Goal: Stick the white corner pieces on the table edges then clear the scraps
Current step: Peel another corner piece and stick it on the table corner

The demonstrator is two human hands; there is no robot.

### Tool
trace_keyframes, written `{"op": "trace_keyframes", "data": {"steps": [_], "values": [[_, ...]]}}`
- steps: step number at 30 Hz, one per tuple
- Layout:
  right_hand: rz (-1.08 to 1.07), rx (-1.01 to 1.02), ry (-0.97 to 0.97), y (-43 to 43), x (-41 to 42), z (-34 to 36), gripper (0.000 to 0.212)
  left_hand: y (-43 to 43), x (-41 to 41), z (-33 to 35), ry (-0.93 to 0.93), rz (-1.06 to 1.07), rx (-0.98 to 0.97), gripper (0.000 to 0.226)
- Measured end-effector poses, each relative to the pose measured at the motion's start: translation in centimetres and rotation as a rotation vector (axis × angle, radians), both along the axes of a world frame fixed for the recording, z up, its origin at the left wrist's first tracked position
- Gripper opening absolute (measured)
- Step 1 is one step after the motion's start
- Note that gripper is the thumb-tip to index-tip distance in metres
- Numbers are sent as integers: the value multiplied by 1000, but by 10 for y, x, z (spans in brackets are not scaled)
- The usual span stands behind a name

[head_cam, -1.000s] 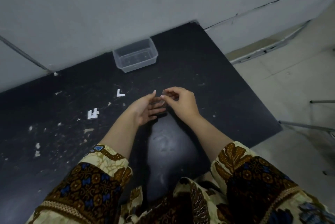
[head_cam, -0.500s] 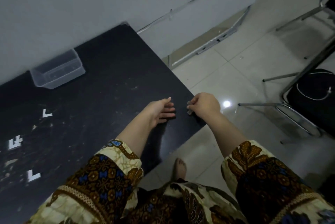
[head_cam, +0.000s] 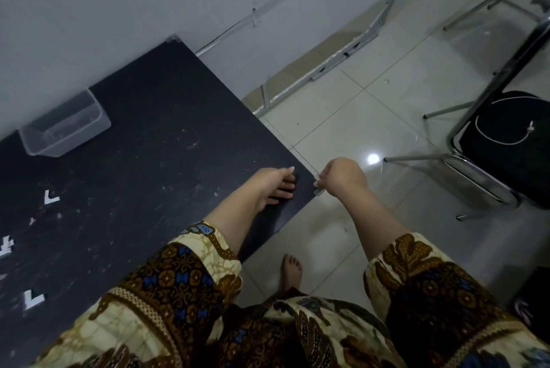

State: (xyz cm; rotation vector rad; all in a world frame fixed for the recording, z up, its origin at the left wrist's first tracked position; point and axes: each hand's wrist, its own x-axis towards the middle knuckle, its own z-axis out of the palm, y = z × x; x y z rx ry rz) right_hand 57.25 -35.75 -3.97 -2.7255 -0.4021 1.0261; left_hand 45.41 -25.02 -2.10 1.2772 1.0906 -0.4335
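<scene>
My right hand (head_cam: 342, 177) pinches a small pale corner piece (head_cam: 318, 189) against the near right corner of the black table (head_cam: 154, 135). Just left of that corner, my left hand (head_cam: 270, 186) rests flat on the tabletop with its fingers straight. Loose white corner pieces lie on the left part of the table: one (head_cam: 51, 197) further back, one (head_cam: 33, 299) near the front, and one (head_cam: 6, 245) cut off by the frame's left edge.
A clear plastic tub (head_cam: 64, 129) stands at the table's back by the wall. White scraps speckle the left tabletop. To the right is tiled floor, with my bare foot (head_cam: 291, 272) below the corner and a metal-legged chair with a black seat (head_cam: 506, 141).
My view swung right. Both hands travelled from the table's middle to its near right corner; the right hand now holds the piece against the corner and the left hand lies flat beside it.
</scene>
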Motion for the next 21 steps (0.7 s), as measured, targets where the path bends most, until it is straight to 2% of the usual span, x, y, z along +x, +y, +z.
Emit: {"op": "trace_keyframes", "data": {"steps": [14, 17, 19, 21], "values": [[46, 4, 52, 6, 7, -6, 44, -6, 23, 3, 29, -69, 84, 35], [112, 7, 101, 5, 13, -4, 36, -6, 24, -1, 14, -76, 133, 30], [138, 11, 148, 4, 18, 0, 25, -8, 24, -7, -26, -56, 196, 19], [115, 54, 190, 4, 24, 0, 17, -9, 24, -15, -83, -33, 356, 6]]}}
